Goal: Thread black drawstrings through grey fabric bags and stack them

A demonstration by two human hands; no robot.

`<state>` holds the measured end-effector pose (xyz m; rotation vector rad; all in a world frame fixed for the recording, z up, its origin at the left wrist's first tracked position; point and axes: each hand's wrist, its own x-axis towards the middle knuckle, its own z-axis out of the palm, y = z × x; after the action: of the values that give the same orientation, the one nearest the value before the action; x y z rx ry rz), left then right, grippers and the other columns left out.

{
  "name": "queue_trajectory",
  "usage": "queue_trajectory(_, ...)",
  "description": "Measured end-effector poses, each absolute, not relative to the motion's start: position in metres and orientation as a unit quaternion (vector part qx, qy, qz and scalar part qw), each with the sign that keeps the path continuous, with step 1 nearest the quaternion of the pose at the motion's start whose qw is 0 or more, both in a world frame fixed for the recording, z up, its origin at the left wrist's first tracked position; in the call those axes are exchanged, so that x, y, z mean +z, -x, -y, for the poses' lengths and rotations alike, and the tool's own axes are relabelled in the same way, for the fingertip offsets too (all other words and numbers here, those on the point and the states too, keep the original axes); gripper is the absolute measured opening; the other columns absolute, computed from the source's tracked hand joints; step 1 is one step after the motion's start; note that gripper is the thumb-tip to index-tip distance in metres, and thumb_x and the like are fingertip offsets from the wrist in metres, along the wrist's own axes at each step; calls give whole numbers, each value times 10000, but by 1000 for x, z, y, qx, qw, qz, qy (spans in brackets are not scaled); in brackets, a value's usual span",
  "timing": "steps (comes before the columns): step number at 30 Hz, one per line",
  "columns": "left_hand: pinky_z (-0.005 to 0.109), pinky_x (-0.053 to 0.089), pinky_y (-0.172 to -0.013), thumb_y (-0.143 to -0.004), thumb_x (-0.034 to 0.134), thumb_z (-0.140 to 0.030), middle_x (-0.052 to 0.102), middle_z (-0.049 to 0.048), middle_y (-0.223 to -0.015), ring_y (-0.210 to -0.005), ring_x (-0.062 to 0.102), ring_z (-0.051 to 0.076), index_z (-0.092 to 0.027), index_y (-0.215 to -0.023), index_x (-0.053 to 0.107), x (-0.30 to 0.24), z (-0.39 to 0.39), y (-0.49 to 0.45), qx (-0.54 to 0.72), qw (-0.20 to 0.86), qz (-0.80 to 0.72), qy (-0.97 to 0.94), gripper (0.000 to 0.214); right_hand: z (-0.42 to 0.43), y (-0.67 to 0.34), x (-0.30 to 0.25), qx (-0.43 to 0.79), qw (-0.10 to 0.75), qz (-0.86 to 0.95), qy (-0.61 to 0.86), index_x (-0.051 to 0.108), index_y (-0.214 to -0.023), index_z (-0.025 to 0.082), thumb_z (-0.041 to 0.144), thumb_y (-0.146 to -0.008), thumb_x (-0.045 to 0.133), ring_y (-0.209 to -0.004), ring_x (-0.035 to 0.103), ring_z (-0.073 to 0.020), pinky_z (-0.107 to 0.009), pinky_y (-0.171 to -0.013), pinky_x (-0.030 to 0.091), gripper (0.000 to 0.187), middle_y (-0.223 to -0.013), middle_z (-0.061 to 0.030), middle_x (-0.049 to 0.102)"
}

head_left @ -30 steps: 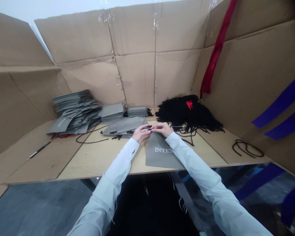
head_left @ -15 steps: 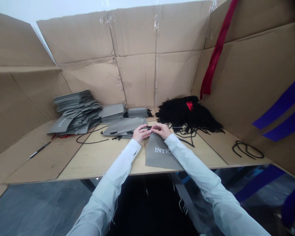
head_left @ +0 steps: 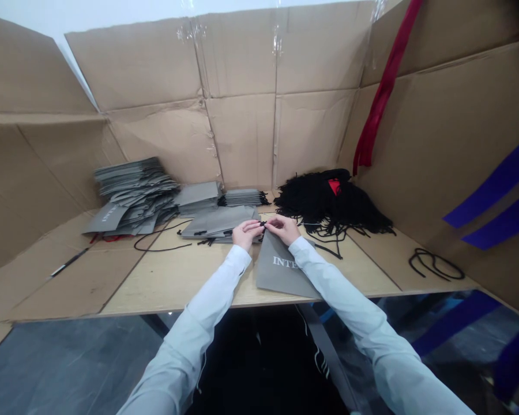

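Note:
A flat grey paper bag (head_left: 277, 271) with white lettering lies on the wooden table (head_left: 168, 276) in front of me. My left hand (head_left: 244, 233) and my right hand (head_left: 284, 227) meet at the bag's top edge. Both pinch a thin black cord (head_left: 262, 223) there, fingers closed. White sleeves cover both arms.
Stacks of grey bags (head_left: 132, 193) lie at the back left, more flat ones (head_left: 218, 222) just behind my hands. A heap of black cords (head_left: 328, 202) sits at the back right, a loose loop (head_left: 435, 263) at the right. Cardboard walls (head_left: 242, 98) enclose the table. A pen (head_left: 68, 263) lies left.
Both hands have stayed at the bag's top edge, with only small finger shifts on the cord. The view has barely moved.

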<state>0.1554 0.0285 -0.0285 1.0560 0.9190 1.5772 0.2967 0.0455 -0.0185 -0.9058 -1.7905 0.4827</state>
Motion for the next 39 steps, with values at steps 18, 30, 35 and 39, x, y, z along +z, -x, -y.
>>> queue_trajectory(18, 351, 472, -770, -455, 728, -121, 630, 61, -598, -598, 610, 148, -69, -673, 597, -26, -25, -156, 646, 541, -382, -380, 260, -45, -288, -26, -6, 456, 802, 386, 482, -592, 184, 236, -703, 468, -562, 483, -118, -221, -565, 365, 123, -594, -18, 551)
queue_trajectory(30, 220, 463, -779, -660, 561, -59, 630, 60, -626, -644, 599, 95, -82, -651, 594, -30, -33, -152, 557, 715, -354, -230, 41, -41, -288, -23, 44, 483, 782, 391, 478, -586, 179, 270, -721, 489, -570, 498, -123, -228, -571, 370, 163, -626, -24, 583)
queue_trajectory(35, 218, 456, -752, -652, 577, -71, 631, 43, -633, -618, 589, 84, -99, -699, 620, -33, -33, -153, 534, 719, -366, -252, 70, -40, -287, -22, 68, 486, 783, 382, 497, -596, 178, 276, -720, 493, -595, 512, -126, -230, -587, 383, 158, -636, -24, 589)
queue_trajectory(39, 261, 438, -799, -580, 657, -99, 652, 63, -736, -707, 603, 112, -93, -745, 638, -32, -29, -152, 566, 678, -327, -336, 166, -39, -288, -22, 80, 494, 776, 385, 512, -595, 175, 280, -714, 502, -594, 520, -128, -232, -587, 389, 159, -643, -28, 598)
